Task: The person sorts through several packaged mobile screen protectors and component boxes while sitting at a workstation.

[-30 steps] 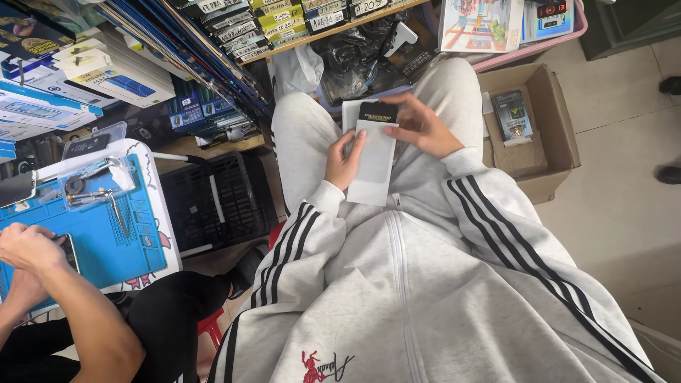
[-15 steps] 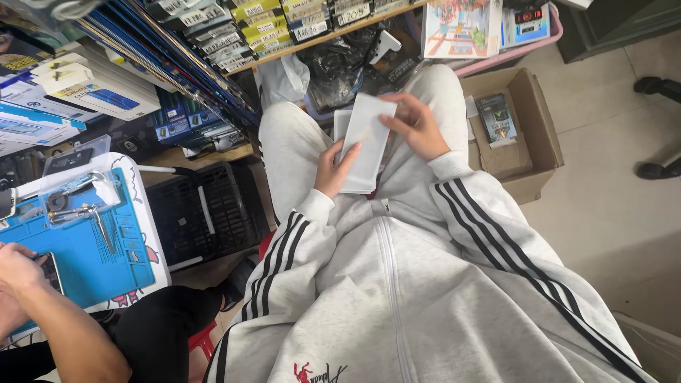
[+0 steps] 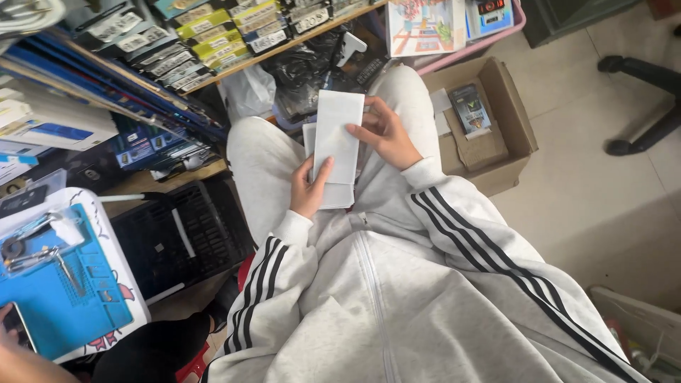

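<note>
Both hands, left hand (image 3: 309, 190) and right hand (image 3: 386, 133), hold flat white packets (image 3: 338, 138).

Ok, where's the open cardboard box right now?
In the head view, the cardboard box sits on the floor to the person's right, beside the right knee, just beyond the right hand holding the white packet.

A tiled floor (image 3: 603, 206) carries an open cardboard box (image 3: 507, 117), with a black crate (image 3: 177, 241) standing beside it.

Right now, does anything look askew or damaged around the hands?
Nothing looks damaged. The left hand and right hand hold two white flat packs over the lap, the front one shifted up off the back one.
</note>
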